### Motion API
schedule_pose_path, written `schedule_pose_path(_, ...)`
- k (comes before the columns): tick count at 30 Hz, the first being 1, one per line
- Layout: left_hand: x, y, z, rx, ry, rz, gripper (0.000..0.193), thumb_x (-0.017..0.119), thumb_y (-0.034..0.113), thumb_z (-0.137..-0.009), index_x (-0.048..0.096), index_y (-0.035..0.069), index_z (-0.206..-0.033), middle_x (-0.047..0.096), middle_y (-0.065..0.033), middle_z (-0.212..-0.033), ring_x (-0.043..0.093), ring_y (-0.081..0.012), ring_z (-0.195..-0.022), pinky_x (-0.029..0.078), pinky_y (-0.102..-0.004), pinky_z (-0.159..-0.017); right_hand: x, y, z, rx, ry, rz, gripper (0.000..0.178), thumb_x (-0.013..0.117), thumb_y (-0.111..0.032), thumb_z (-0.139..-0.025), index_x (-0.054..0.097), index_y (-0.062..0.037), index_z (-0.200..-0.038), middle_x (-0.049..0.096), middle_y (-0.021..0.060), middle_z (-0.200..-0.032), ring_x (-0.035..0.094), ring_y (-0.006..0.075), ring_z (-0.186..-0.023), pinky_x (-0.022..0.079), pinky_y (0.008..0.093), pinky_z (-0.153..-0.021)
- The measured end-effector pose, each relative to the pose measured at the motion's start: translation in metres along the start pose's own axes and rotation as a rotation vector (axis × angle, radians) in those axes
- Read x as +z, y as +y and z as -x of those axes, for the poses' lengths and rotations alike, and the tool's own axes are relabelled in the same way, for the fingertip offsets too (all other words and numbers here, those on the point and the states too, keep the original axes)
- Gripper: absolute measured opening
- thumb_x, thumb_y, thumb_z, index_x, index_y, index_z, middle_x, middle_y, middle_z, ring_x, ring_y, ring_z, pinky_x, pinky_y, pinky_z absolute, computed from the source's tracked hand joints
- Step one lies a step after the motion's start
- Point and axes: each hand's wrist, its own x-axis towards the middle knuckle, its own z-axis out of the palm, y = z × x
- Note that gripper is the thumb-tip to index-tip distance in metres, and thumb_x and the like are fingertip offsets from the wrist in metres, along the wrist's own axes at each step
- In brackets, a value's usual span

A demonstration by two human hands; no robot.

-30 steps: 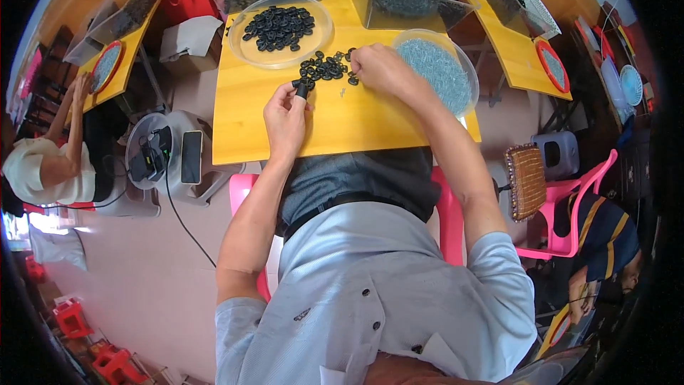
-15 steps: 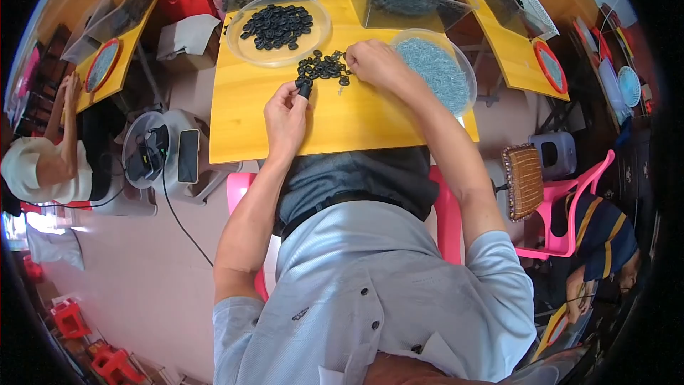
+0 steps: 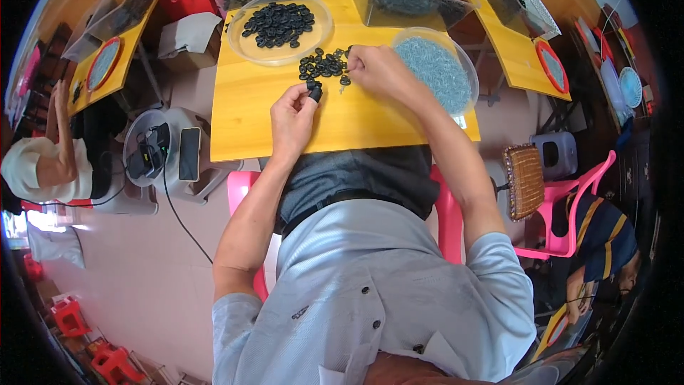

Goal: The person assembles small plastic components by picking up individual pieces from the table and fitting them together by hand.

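A loose pile of small black oval rings [image 3: 322, 65] lies on the yellow table [image 3: 260, 117] in front of me. My left hand [image 3: 293, 117] is just below that pile, its thumb and forefinger tips in black covers and pinched together. Whatever is between them is too small and dark to make out. At the right edge of the pile my right hand [image 3: 376, 70] has its fingers drawn together, and its fingertips are partly hidden. A few tiny clear pieces [image 3: 342, 89] lie beneath its fingertips.
Behind the pile stands a round clear tub [image 3: 239, 41] of black rings. A round tray [image 3: 472, 75] of small pale-blue clear pieces is beside my right forearm. Large clear bins [image 3: 370, 11] of black parts line the back. Co-workers sit at both sides; a phone [image 3: 189, 153] lies at left.
My left hand has moved slightly right, and its covered fingertips have shifted against each other. The right hand remains at the pile's edge with only a slight shift.
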Motion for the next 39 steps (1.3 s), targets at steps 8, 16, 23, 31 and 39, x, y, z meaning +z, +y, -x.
schedule_pose_path(8,0.010,0.003,0.007,-0.054,-0.147,0.095,0.015,0.062,0.004,-0.091,0.067,-0.003,-0.104,0.068,-0.0031,-0.085,0.063,-0.0077,-0.076,0.050,-0.0216,-0.069,0.016,-0.007,0.024,0.060,-0.144,-0.641,0.006,0.064,-0.002,-0.082,0.060,0.0008,-0.086,0.063,0.0032,-0.071,0.062,0.0092,-0.062,0.048,0.0230,-0.058)
schedule_pose_path(16,0.008,0.012,0.004,-0.165,-0.144,0.201,0.012,0.063,0.003,-0.089,0.067,-0.003,-0.099,0.068,-0.0034,-0.080,0.062,-0.0065,-0.070,0.048,-0.0191,-0.066,0.034,-0.004,0.029,0.061,-0.076,-0.844,0.009,0.066,-0.003,-0.084,0.062,0.0022,-0.090,0.064,0.0037,-0.074,0.062,0.0094,-0.064,0.048,0.0221,-0.059)
schedule_pose_path(23,0.004,0.013,0.000,-0.176,-0.223,0.212,0.011,0.064,0.005,-0.090,0.067,-0.002,-0.097,0.068,-0.0039,-0.081,0.062,-0.0070,-0.071,0.048,-0.0194,-0.066,0.041,0.000,0.030,0.073,-0.030,-0.967,0.010,0.064,-0.004,-0.085,0.065,0.0011,-0.093,0.065,0.0033,-0.076,0.063,0.0091,-0.065,0.047,0.0212,-0.059)
schedule_pose_path(31,0.004,0.015,0.001,-0.168,-0.234,0.179,0.015,0.062,0.008,-0.091,0.066,-0.003,-0.101,0.069,-0.0065,-0.085,0.063,-0.0098,-0.074,0.050,-0.0220,-0.069,0.030,-0.003,0.032,0.072,-0.049,-0.822,0.012,0.064,-0.003,-0.085,0.066,0.0024,-0.095,0.065,0.0036,-0.077,0.062,0.0085,-0.065,0.048,0.0211,-0.059)
schedule_pose_path(39,0.004,0.017,-0.001,-0.239,-0.254,0.198,0.009,0.064,0.001,-0.087,0.067,-0.002,-0.095,0.067,-0.0043,-0.079,0.061,-0.0073,-0.069,0.047,-0.0189,-0.064,0.030,-0.006,0.031,0.086,-0.017,-0.843,0.012,0.064,-0.004,-0.086,0.060,0.0005,-0.096,0.063,0.0018,-0.075,0.061,0.0082,-0.064,0.047,0.0209,-0.057)
